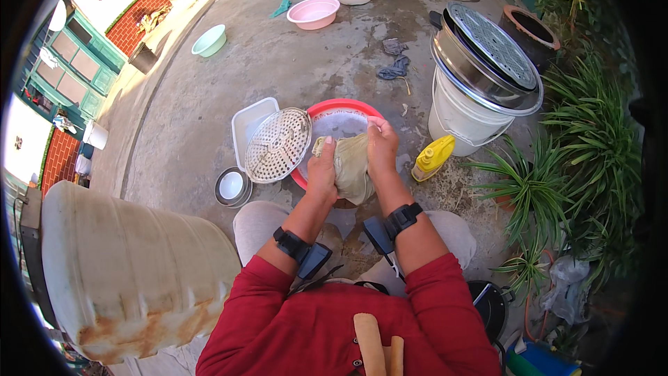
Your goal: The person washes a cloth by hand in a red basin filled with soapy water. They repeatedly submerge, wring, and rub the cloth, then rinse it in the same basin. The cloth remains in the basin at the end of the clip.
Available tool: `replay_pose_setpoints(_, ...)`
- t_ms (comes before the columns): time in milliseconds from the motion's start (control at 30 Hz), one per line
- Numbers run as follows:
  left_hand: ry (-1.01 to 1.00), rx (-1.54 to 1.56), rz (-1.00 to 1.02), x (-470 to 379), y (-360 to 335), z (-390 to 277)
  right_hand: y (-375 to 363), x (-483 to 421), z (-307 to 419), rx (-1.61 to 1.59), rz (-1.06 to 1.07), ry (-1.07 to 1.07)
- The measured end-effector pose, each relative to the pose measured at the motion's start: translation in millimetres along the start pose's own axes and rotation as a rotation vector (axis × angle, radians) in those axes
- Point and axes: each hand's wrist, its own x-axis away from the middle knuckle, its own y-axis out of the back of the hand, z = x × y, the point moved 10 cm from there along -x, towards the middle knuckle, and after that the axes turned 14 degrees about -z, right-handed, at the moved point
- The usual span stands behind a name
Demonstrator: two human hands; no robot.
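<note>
A wet yellowish cloth (350,167) is stretched between my hands, above the near side of a red-rimmed basin (339,104). My left hand (322,169) grips its left side with the thumb on top. On the other side, my right hand (382,146) holds the cloth's upper right edge. Whitish, sudsy-looking water (339,124) shows inside the basin beyond the cloth. A round perforated metal steamer plate (278,145) leans against the basin's left rim, partly over a white rectangular tray (254,109). The cloth hides much of the basin's near part.
Nested bowls (233,188) sit at left, near a large stained plastic tank (141,271). To the right stand a yellow bottle (433,157) and a white bucket (459,109) stacked with metal pans (485,73). Potted plants (527,188) line the right side. Farther off are pink (313,13) and green basins (209,40).
</note>
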Motion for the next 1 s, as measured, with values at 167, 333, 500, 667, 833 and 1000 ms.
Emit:
replay_pose_setpoints(167,0.0,-0.033,-0.05,-24,10,-19,-44,83,78,0.265,0.379,0.399)
replay_pose_setpoints(333,-0.111,-0.477,-0.017,0,2,4,-28,49,51,0.397,0.205,0.364)
replay_pose_setpoints(500,0.061,-0.065,-0.014,6,-2,27,-16,21,31,0.464,0.099,0.402)
replay_pose_setpoints(667,-0.091,-0.107,-0.142,-26,30,-21,-45,111,69,0.325,0.377,0.557)
replay_pose_setpoints(833,0.018,-0.264,-0.196,-5,33,10,-34,79,53,0.502,0.241,0.447)
replay_pose_setpoints(1000,0.098,-0.143,-0.128,8,20,24,-18,31,9,0.445,0.169,0.334)
